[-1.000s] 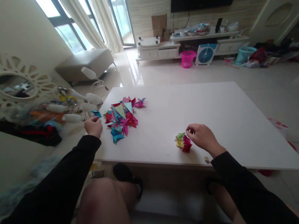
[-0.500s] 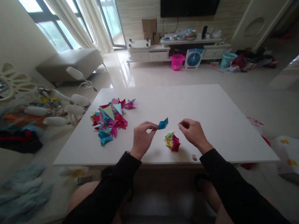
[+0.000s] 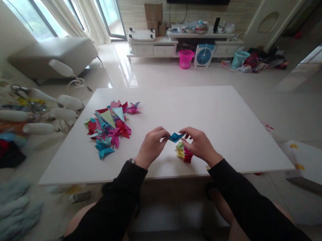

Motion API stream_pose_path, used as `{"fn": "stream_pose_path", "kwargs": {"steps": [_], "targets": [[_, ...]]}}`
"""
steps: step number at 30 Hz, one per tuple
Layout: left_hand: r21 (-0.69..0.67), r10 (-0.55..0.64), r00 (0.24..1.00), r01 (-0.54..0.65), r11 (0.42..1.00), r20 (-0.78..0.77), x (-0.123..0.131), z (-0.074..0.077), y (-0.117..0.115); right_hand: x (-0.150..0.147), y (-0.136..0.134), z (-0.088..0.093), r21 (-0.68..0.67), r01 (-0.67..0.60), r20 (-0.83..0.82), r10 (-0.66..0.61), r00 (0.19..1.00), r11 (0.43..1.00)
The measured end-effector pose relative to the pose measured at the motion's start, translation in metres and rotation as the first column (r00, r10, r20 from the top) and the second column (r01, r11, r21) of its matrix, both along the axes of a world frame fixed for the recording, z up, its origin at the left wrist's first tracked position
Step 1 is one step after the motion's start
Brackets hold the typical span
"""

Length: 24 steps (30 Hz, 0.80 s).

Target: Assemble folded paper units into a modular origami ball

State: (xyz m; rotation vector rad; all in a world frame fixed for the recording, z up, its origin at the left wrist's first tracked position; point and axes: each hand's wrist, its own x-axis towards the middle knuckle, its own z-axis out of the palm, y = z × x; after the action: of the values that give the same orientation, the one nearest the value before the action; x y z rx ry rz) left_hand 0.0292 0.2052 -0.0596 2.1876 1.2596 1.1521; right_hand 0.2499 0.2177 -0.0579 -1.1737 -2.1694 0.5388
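Observation:
A blue folded-paper piece is held up over the white table between my two hands. My left hand pinches its left end between thumb and fingertips. My right hand has its fingertips at the right end, the thumb lower and a little apart from the forefinger. Just below, a cluster of joined folded-paper pieces in yellow, green and magenta stands on the table, partly covered by my right thumb. To the left lies a loose pile of folded-paper pieces in red, pink, blue and pale green.
The white table reaches from my knees out over the tiled floor. Lamp arms with white shades stand close by its left edge. A white box sits on the floor at right. Beyond are a pink basket and a blue fan.
My right hand has moved left and spread its fingers to reach the blue paper piece, which now lies level between both hands. The whole view has shifted slightly.

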Motion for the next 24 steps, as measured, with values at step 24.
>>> {"fn": "stream_pose_path", "kwargs": {"steps": [24], "targets": [[-0.152,0.003,0.995,-0.018,0.988,-0.100,-0.008,-0.016,-0.002,0.038,0.007,-0.015,-0.054,0.282,0.246,-0.261,0.933,0.958]]}}
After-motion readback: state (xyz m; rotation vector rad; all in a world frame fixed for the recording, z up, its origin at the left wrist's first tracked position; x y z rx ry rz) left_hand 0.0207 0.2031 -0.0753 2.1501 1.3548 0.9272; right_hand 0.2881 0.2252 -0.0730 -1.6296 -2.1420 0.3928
